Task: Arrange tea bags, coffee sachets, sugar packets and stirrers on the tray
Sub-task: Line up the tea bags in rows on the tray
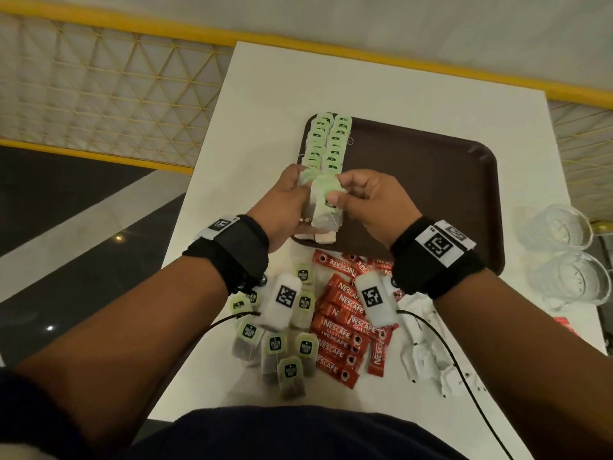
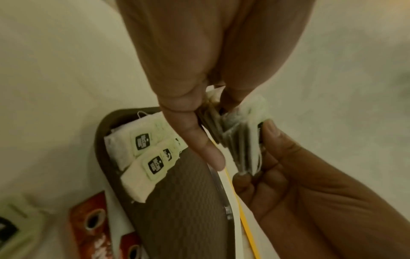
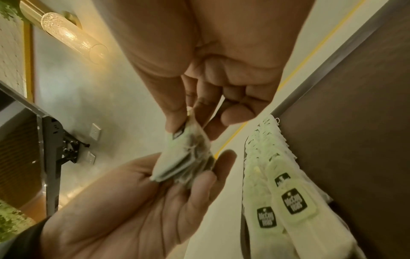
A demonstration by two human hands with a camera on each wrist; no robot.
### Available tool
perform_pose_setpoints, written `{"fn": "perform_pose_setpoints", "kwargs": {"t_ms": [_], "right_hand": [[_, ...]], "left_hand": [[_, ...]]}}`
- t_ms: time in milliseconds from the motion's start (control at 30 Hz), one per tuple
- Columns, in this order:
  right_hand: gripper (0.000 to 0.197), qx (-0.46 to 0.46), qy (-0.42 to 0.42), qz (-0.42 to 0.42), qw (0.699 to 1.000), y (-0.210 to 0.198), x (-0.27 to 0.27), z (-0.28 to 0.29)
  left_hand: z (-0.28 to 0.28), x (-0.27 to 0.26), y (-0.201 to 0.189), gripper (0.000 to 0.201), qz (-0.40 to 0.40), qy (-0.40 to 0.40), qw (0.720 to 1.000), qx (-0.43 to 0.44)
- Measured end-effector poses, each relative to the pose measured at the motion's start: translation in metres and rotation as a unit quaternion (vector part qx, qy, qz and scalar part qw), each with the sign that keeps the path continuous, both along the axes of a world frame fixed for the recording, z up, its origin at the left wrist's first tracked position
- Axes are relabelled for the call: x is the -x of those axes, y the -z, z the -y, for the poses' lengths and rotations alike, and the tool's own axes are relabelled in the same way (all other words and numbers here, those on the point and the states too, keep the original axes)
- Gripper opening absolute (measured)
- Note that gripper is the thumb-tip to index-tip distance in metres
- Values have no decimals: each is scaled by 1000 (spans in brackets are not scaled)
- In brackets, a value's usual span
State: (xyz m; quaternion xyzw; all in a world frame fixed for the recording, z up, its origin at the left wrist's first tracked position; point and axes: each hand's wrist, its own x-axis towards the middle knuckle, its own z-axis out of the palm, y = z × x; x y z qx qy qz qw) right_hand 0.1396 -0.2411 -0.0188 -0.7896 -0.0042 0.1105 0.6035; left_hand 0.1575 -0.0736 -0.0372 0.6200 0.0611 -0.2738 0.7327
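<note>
Brown and dark, the tray point(image 1: 431, 180) sat on the white table point(image 1: 265, 94) with two rows of green-tagged tea bags point(image 1: 328, 141) lined up along its left edge. Above the near end of those rows, the left hand point(image 1: 285, 207) gripped a small stack of tea bags point(image 1: 323, 210), while the right hand point(image 1: 371, 204) pinched the top one between thumb and forefinger. Loose tea bags point(image 1: 282, 346) and red coffee sachets point(image 1: 345, 327) lay on the table nearer the person, with two glasses point(image 1: 564, 254) beside the tray's right edge.

Pale-green tea bags point(image 1: 326, 144) — dark-brown tray point(image 1: 431, 180) — red coffee sachets point(image 1: 341, 330).
</note>
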Motion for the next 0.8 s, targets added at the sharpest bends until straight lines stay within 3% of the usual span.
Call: {"fn": "perform_pose_setpoints", "kwargs": {"t_ms": [100, 300, 433, 567, 800], "right_hand": [[7, 67, 35, 52, 996, 12, -25, 7], [18, 96, 53, 70, 991, 28, -73, 19], [27, 82, 66, 47, 993, 31, -90, 26], [32, 42, 122, -22, 991, 37, -97, 34], [13, -37, 131, -106, 985, 60, -113, 40]], "left_hand": [[11, -17, 4, 25, -66, -20, 996, 59], [29, -49, 11, 37, -81, -27, 989, 120], [36, -69, 22, 31, -61, -45, 991, 113], [38, -84, 33, 41, -41, -71, 991, 105], [46, -107, 41, 25, 10, -57, 995, 84]]}}
